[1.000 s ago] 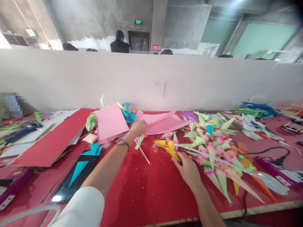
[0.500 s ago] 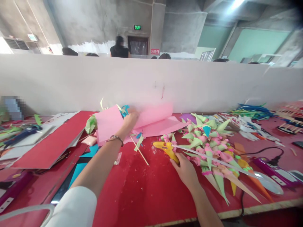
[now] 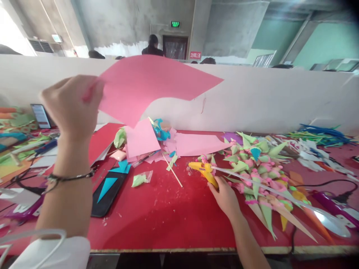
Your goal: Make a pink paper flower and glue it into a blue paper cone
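Raised at the left, my left hand [image 3: 75, 99] is closed on one end of a pink paper sheet [image 3: 151, 82], which bends out to the right in the air. My right hand [image 3: 226, 198] is wrapped round the handle of a yellow glue gun [image 3: 204, 172] low over the red table, its nozzle facing left. A long clear glue stick [image 3: 244, 181] runs out of the gun's back. Further pink sheets [image 3: 143, 140] lie at the table's far side. A thin wooden stick [image 3: 172, 170] rests left of the gun.
Many green and pink paper cones [image 3: 260, 175] are heaped right of my right hand. A black phone [image 3: 108, 194] bears blue paper pieces [image 3: 106, 188]. A white partition [image 3: 252, 101] stands behind the table [image 3: 162, 220]. A purple power strip [image 3: 336, 205] lies at the right.
My left hand has come up and left from the table's far side, lifting the pink sheet off the others. My right hand stays on the glue gun. The view has shifted slightly.
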Action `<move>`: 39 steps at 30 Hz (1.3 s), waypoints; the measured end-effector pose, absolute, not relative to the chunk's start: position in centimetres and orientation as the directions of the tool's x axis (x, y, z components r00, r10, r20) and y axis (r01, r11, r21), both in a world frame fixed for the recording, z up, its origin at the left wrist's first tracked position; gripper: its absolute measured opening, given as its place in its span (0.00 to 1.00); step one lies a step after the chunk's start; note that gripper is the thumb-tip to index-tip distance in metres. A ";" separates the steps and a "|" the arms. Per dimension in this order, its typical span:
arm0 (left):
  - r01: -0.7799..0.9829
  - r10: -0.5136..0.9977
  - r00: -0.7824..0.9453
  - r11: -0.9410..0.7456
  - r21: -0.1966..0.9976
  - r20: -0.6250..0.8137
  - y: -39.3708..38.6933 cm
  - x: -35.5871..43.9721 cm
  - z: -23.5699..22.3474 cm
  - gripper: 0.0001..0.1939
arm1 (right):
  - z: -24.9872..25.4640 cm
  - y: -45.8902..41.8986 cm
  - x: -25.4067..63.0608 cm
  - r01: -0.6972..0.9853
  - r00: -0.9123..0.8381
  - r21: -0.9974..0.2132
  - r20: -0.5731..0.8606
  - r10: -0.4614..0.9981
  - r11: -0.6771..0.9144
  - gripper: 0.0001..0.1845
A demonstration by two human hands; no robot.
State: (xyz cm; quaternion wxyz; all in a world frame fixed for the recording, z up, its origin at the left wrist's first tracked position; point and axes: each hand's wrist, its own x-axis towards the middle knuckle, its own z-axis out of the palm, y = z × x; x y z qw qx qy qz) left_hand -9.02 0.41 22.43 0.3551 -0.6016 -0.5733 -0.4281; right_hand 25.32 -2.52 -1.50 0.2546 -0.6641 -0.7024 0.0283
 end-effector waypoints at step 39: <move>0.562 0.424 0.629 -0.827 -0.004 0.652 -15.1 0.0 3.9 0.09 | 1.6 -7.7 17.6 0.199 -0.116 -0.980 -0.045 0.992 -0.021 0.21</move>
